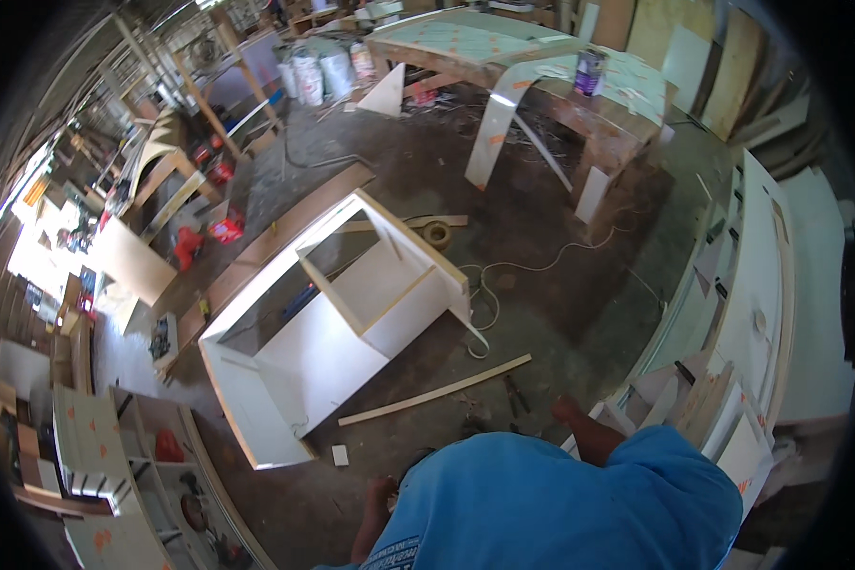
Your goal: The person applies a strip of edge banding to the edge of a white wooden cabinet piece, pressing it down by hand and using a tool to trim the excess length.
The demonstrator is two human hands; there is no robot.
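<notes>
Because the floor (532,328) showed no whole edge to measure by, we set places by the bench (437,65): the white cabinet frame (321,334) lay on the floor, short of the bench's near edge and to the left of its near right corner. We judged the frame bulky, moderately heavy and stiff, with smooth faces that could slip and corners that could chip. We would have taken it by the outer rims of its two short ends. Its long axis ran slantwise, from near left to far right; which face was its front, we could not tell.

Our left hand (384,489) was near a small white block (340,456), seemingly light and easily pinched by its sides. Our right hand (566,409) was near a dark pliers-like tool (517,395), probably rigid and best gripped by the handles; its long axis ran toward the bench, the spread legs facing us. We could not tell whether either hand's fingers were apart, together or clamped on anything.
</notes>
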